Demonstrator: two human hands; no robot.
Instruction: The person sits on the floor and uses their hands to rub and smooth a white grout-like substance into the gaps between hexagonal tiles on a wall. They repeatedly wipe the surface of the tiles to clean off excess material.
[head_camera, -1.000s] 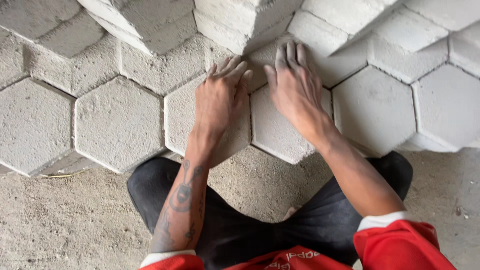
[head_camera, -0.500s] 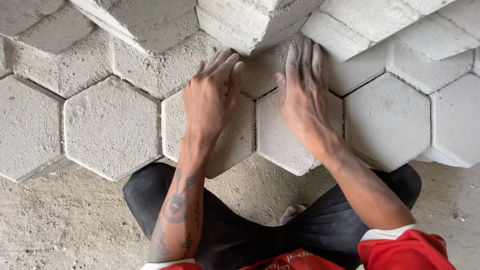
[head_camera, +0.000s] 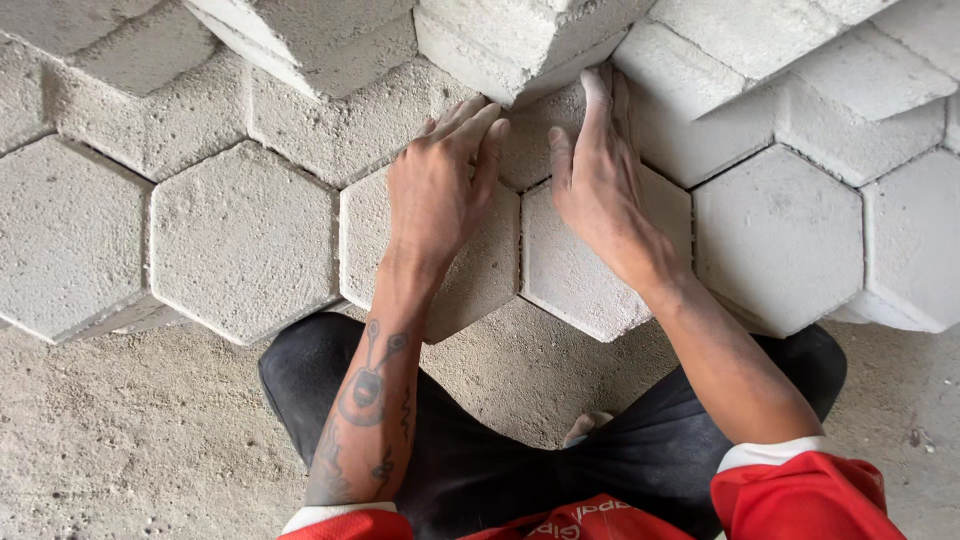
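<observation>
— What's hard to see?

— The stacked blocks (head_camera: 520, 40) run off the top edge, and they hide the tips of the right hand (head_camera: 600, 190).

— And the hands?

— Both lie open and flat. The left hand (head_camera: 440, 190) rests on one rough grey hexagonal paver (head_camera: 470, 280); the right rests on the neighbouring paver (head_camera: 570, 270), above the sandy ground (head_camera: 130, 430).

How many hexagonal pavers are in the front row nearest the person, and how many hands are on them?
Grey hexagonal concrete pavers, front row: 6
Bare hands, left hand and right hand: 2
Total: 8
</observation>
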